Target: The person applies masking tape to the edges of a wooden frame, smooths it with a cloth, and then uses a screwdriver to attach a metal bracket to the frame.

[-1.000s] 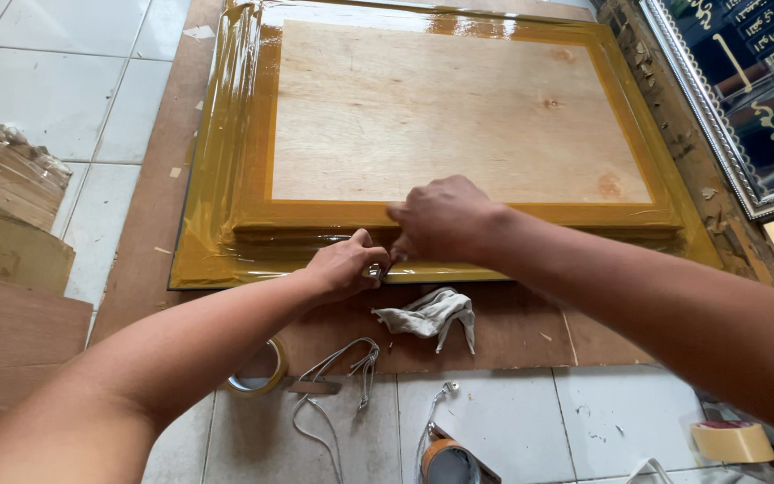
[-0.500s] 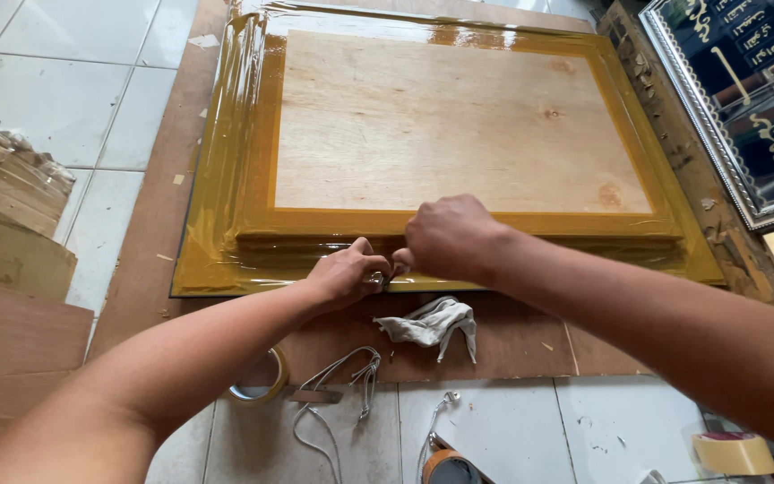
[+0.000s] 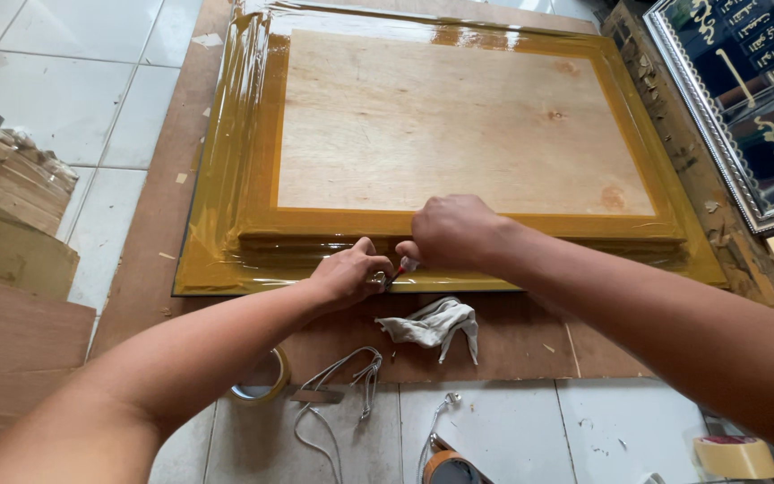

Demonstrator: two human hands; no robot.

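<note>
Large picture frame (image 3: pixel 459 134) lies face down on a brown board (image 3: pixel 512 341) on the tiled floor, plywood back up. Brown tape already seals all four edges of the backing, glossy and wrinkled along the left side. Both hands meet at the middle of the near edge: left hand (image 3: pixel 347 273) pinches a small metal fitting against the frame, right hand (image 3: pixel 450 231) is clenched around a thin red-handled tool (image 3: pixel 402 267). Fitting looks unfinished. Rag (image 3: pixel 432 323), cord (image 3: pixel 342 385) and tape roll (image 3: pixel 262 381) lie just below.

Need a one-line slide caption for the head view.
Both hands, left hand and right hand, work a small tool at the taped frame back's near edge.
</note>
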